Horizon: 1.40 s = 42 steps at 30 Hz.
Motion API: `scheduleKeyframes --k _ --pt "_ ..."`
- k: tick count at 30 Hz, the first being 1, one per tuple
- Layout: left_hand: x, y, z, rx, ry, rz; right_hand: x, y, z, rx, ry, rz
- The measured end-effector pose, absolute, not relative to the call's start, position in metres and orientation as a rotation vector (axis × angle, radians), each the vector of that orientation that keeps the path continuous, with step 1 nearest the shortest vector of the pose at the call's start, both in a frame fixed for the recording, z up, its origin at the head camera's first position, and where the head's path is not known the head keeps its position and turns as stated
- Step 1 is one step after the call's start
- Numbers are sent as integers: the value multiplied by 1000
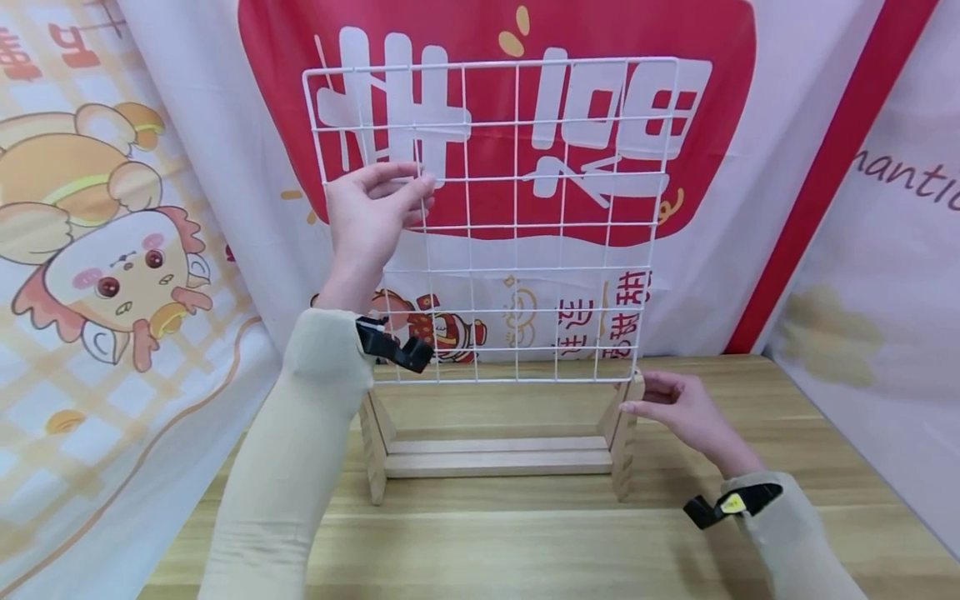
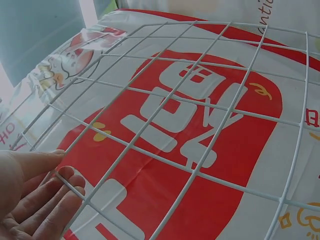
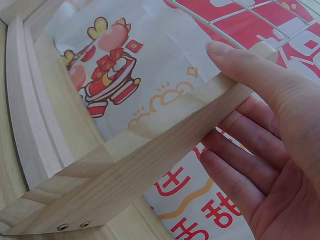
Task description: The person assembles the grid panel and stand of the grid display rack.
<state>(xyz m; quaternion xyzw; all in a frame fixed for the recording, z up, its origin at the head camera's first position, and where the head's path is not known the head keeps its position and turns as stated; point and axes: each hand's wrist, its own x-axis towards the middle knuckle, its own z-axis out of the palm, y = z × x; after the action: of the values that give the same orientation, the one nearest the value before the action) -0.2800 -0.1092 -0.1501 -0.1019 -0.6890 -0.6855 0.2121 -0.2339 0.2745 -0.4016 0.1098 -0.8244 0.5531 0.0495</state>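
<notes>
A white wire grid panel stands upright over a wooden stand, its bottom wire level with the tops of the stand's side posts. My left hand holds the grid at its left part, thumb and fingers about a wire; the left wrist view shows the fingers at the wires close up. Low on the right, my right hand grips the top of the stand's right post, thumb over its edge and the other fingers along its outer side. Two screw heads show near the post's lower end.
The stand rests on a wood-grain table. Behind the grid hangs a white cloth with a red printed patch and lettering. Printed cloths also hang at the left and right, close to the table's sides.
</notes>
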Motion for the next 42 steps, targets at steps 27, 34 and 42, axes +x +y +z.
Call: scheduleKeyframes --k 27,34,42 --pt "-246 -104 -159 -332 -1859 -1816 -239 277 -402 265 -2569 1613" --pt "-236 -106 -161 -360 -1864 -1794 -239 276 -399 266 -2584 1643" --pt "-227 -106 -164 -381 -1856 -1849 -239 275 -400 249 -2578 1637"
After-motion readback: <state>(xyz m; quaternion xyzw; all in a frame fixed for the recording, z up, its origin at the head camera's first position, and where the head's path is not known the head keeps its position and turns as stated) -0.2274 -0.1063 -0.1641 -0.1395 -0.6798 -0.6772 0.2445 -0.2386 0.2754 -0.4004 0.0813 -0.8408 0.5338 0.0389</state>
